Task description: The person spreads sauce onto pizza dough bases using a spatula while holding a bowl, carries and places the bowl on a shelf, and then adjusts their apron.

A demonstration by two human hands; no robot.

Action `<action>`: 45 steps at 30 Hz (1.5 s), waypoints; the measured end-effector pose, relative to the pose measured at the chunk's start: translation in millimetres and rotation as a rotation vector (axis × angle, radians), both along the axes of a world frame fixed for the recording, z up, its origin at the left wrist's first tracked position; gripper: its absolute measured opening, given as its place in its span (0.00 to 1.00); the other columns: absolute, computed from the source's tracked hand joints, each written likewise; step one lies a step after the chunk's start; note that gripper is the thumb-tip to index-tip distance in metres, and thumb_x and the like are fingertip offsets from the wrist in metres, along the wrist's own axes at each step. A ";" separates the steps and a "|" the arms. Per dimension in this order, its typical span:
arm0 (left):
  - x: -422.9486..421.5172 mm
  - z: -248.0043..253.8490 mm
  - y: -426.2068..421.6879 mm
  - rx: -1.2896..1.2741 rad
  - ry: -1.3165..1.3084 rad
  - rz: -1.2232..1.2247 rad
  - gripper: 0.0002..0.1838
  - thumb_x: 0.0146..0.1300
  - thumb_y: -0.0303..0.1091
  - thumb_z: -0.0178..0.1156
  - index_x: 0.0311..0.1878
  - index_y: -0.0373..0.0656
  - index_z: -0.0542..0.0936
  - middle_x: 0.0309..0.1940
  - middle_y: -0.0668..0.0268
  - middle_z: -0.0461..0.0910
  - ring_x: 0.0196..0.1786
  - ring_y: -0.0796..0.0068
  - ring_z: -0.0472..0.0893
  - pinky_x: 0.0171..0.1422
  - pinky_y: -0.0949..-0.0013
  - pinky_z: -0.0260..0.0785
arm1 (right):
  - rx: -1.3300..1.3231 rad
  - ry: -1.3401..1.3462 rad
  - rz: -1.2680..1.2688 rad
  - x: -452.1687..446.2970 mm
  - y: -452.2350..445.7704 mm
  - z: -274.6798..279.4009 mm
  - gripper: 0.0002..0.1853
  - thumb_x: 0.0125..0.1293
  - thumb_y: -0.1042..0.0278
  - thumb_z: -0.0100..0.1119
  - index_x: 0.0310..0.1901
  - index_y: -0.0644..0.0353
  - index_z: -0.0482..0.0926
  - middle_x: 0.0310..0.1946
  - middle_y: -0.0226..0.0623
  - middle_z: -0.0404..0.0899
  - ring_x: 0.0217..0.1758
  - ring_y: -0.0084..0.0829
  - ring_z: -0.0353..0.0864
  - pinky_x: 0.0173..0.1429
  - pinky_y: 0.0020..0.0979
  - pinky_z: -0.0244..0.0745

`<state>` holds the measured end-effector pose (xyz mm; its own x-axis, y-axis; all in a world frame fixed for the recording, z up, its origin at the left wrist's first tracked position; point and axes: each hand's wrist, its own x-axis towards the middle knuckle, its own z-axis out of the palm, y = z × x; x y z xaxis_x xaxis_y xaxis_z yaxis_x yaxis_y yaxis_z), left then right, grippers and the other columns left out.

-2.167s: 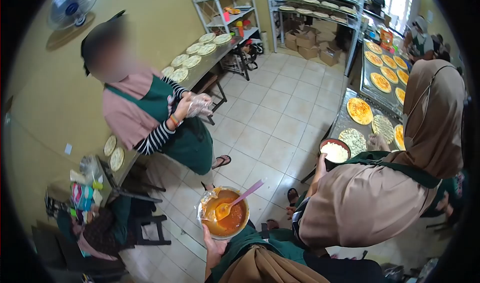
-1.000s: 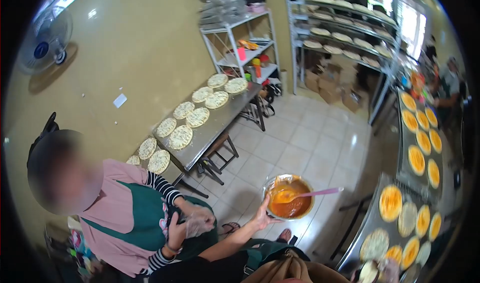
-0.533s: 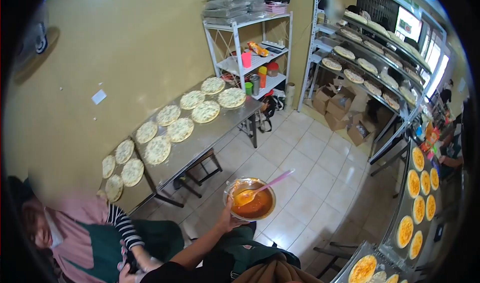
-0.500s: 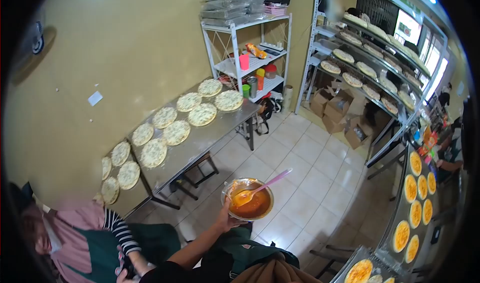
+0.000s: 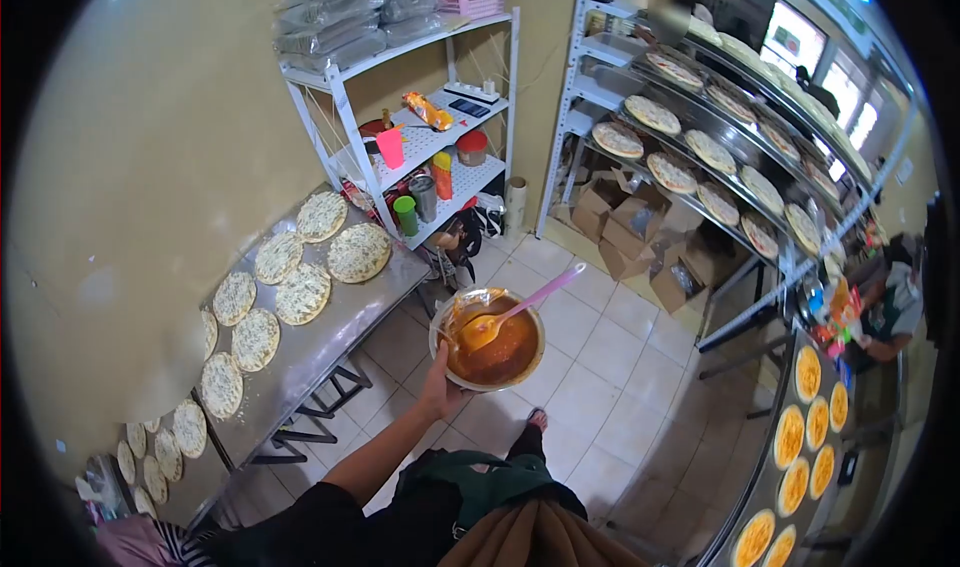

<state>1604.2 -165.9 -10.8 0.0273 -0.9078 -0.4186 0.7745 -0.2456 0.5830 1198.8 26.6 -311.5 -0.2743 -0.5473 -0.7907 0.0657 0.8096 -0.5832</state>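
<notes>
My left hand (image 5: pixel 437 389) is closed on the near left side of a metal bowl (image 5: pixel 541 352), thumb against its outer wall. Reddish-orange sauce (image 5: pixel 507 359) lies in the bowl, with smears up the inside. A spoon (image 5: pixel 545 291) with a pink-purple handle rests in it, its orange-coated head in the sauce and its handle sticking out over the far right rim. The bowl is held at waist height above the tiled floor. My right hand is out of the frame.
A metal table (image 5: pixel 290 352) on the left carries several cheese-topped pizza bases. On the right, another table (image 5: pixel 748 507) bears orange-topped bases. Ahead stand a white shelf unit (image 5: pixel 352 137) and a tall rack (image 5: pixel 556 117) of pizzas. People are at the lower left and far right.
I have moved forward, so the shelf and rack appear nearer. The person in the striped sleeve has slipped to the lower left edge. The bowl stays in my left hand.
</notes>
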 end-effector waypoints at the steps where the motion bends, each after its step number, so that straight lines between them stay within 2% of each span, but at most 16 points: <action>1: -5.2 -2.4 -17.3 -0.003 -0.017 0.020 0.40 0.67 0.67 0.39 0.72 0.47 0.54 0.68 0.56 0.62 0.67 0.52 0.68 0.67 0.40 0.62 | 0.032 -0.011 0.014 -7.6 -26.2 0.1 0.12 0.69 0.58 0.52 0.41 0.58 0.78 0.27 0.38 0.77 0.22 0.34 0.76 0.23 0.32 0.72; 7: -32.6 -7.0 -74.8 0.035 0.060 0.278 0.40 0.68 0.67 0.39 0.73 0.48 0.53 0.68 0.56 0.62 0.67 0.53 0.68 0.66 0.41 0.64 | 0.178 -0.048 0.108 -76.0 -195.0 -29.7 0.11 0.68 0.59 0.51 0.35 0.56 0.77 0.22 0.37 0.74 0.18 0.34 0.73 0.20 0.33 0.70; 10: -29.6 -15.3 -88.6 0.079 0.015 0.373 0.40 0.68 0.67 0.38 0.73 0.47 0.53 0.69 0.56 0.62 0.67 0.53 0.67 0.66 0.41 0.64 | 0.095 -0.233 0.107 -185.9 -305.7 -113.9 0.11 0.68 0.59 0.51 0.33 0.55 0.77 0.19 0.36 0.73 0.16 0.33 0.72 0.18 0.34 0.69; 11: -26.7 -14.4 -94.5 0.075 0.036 0.375 0.40 0.68 0.66 0.38 0.72 0.45 0.53 0.69 0.54 0.61 0.68 0.53 0.66 0.66 0.41 0.64 | 0.017 0.080 0.055 -170.6 -387.9 -60.1 0.11 0.69 0.60 0.51 0.33 0.56 0.77 0.19 0.34 0.72 0.14 0.31 0.69 0.15 0.35 0.66; 13: -23.5 -12.2 -113.9 0.079 -0.003 0.436 0.40 0.68 0.67 0.36 0.73 0.47 0.52 0.69 0.54 0.61 0.69 0.52 0.64 0.68 0.42 0.62 | -0.362 0.208 0.275 -131.4 -519.0 -15.2 0.09 0.70 0.58 0.52 0.40 0.53 0.76 0.21 0.29 0.71 0.20 0.24 0.71 0.20 0.30 0.68; 15: -10.9 -31.0 -130.5 0.069 0.020 0.475 0.40 0.68 0.67 0.35 0.73 0.47 0.52 0.69 0.53 0.60 0.70 0.52 0.63 0.69 0.43 0.61 | -0.617 0.000 0.409 -82.6 -621.7 35.9 0.11 0.71 0.61 0.51 0.46 0.57 0.77 0.26 0.31 0.76 0.22 0.23 0.72 0.20 0.24 0.67; 16: -7.1 -31.5 -142.7 0.066 0.023 0.493 0.40 0.68 0.67 0.35 0.73 0.47 0.52 0.69 0.54 0.60 0.70 0.52 0.63 0.69 0.43 0.60 | -0.487 0.091 0.414 -40.6 -665.3 74.2 0.13 0.71 0.61 0.50 0.52 0.57 0.77 0.31 0.33 0.78 0.24 0.21 0.73 0.22 0.23 0.68; 18: 7.5 -25.4 -174.3 0.049 0.023 0.525 0.40 0.68 0.67 0.37 0.73 0.48 0.52 0.70 0.55 0.60 0.70 0.52 0.63 0.70 0.43 0.60 | -0.633 0.136 0.562 39.7 -717.0 131.9 0.14 0.72 0.62 0.48 0.55 0.55 0.76 0.37 0.33 0.80 0.26 0.21 0.75 0.23 0.22 0.69; 20: 29.5 -21.0 -208.6 0.095 0.016 0.566 0.40 0.68 0.67 0.39 0.73 0.49 0.53 0.70 0.56 0.60 0.70 0.52 0.63 0.69 0.43 0.60 | -0.661 0.082 0.617 110.5 -758.4 140.5 0.15 0.73 0.61 0.47 0.55 0.54 0.76 0.39 0.32 0.81 0.28 0.21 0.77 0.24 0.22 0.70; 24: 72.0 -10.3 -273.3 0.177 0.051 0.624 0.39 0.67 0.66 0.43 0.73 0.51 0.55 0.69 0.59 0.61 0.70 0.55 0.63 0.70 0.44 0.60 | -0.731 0.011 0.976 247.2 -778.6 154.4 0.16 0.73 0.62 0.47 0.58 0.55 0.75 0.41 0.33 0.81 0.32 0.23 0.80 0.28 0.25 0.74; 26: 100.9 2.8 -306.6 0.067 0.047 0.596 0.38 0.67 0.65 0.43 0.72 0.51 0.56 0.69 0.60 0.62 0.70 0.57 0.63 0.70 0.45 0.59 | -1.056 0.040 1.022 304.7 -798.2 125.4 0.17 0.73 0.65 0.49 0.60 0.56 0.73 0.44 0.37 0.80 0.38 0.27 0.81 0.35 0.27 0.78; 28: 118.9 1.4 -322.3 0.059 0.083 0.576 0.37 0.68 0.64 0.43 0.72 0.51 0.58 0.69 0.62 0.63 0.70 0.60 0.64 0.71 0.47 0.58 | -1.119 0.040 1.037 350.8 -813.0 149.5 0.17 0.69 0.71 0.51 0.58 0.58 0.75 0.49 0.46 0.79 0.48 0.35 0.80 0.41 0.30 0.77; 32: 149.0 9.6 -364.5 0.070 0.020 0.605 0.37 0.69 0.64 0.42 0.72 0.48 0.57 0.69 0.61 0.63 0.70 0.60 0.64 0.72 0.51 0.57 | -1.134 0.076 1.172 435.6 -867.9 210.0 0.24 0.64 0.72 0.55 0.63 0.57 0.70 0.55 0.51 0.73 0.56 0.44 0.75 0.56 0.33 0.73; 39: 164.4 11.6 -439.3 0.047 0.063 0.729 0.39 0.69 0.65 0.40 0.72 0.45 0.57 0.67 0.61 0.64 0.67 0.63 0.66 0.72 0.56 0.58 | -1.745 0.228 1.293 586.8 -951.8 257.8 0.31 0.61 0.62 0.62 0.67 0.50 0.67 0.67 0.55 0.59 0.69 0.58 0.58 0.70 0.51 0.55; 43: 173.3 34.7 -492.7 0.048 0.021 0.861 0.40 0.69 0.64 0.41 0.73 0.44 0.54 0.70 0.59 0.60 0.71 0.62 0.62 0.74 0.56 0.54 | -1.881 0.190 1.580 645.9 -983.0 269.4 0.27 0.64 0.50 0.58 0.66 0.33 0.69 0.71 0.49 0.53 0.72 0.57 0.53 0.69 0.52 0.56; 45: 177.6 31.7 -513.6 0.034 0.066 0.902 0.41 0.68 0.65 0.42 0.74 0.45 0.53 0.71 0.59 0.59 0.71 0.61 0.61 0.75 0.55 0.53 | -1.948 0.164 1.638 668.3 -1001.1 255.4 0.26 0.64 0.51 0.58 0.65 0.32 0.70 0.71 0.49 0.53 0.71 0.57 0.54 0.69 0.52 0.57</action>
